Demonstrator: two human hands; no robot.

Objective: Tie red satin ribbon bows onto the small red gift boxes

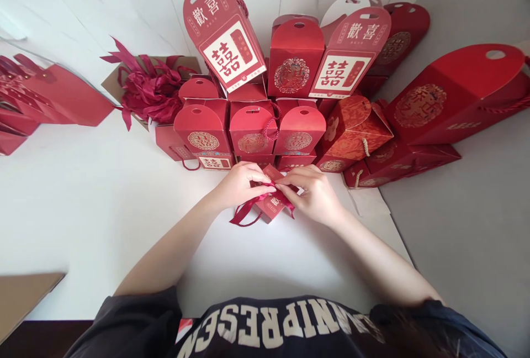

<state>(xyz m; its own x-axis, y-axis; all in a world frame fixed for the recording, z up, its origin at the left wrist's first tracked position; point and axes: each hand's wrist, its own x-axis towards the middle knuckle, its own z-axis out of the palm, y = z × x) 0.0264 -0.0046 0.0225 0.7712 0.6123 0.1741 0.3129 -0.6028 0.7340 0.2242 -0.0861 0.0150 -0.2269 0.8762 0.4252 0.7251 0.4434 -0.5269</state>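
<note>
In front of me on the white table lies a small red gift box with pale printed characters and a cord loop at its lower left. A dark red ribbon runs across it, its tails spreading to both sides. My left hand pinches the ribbon from the left, thumb and fingers together. From the right, my right hand closes its fingertips on the same ribbon, almost touching the left ones. The fingers partly cover the box's middle and the ribbon where they meet.
Stacked red gift boxes stand just beyond my hands. At their left, a cardboard box holds a heap of red ribbons. Red bags lie far left. Larger red boxes lean at the right, and a cardboard piece rests lower left.
</note>
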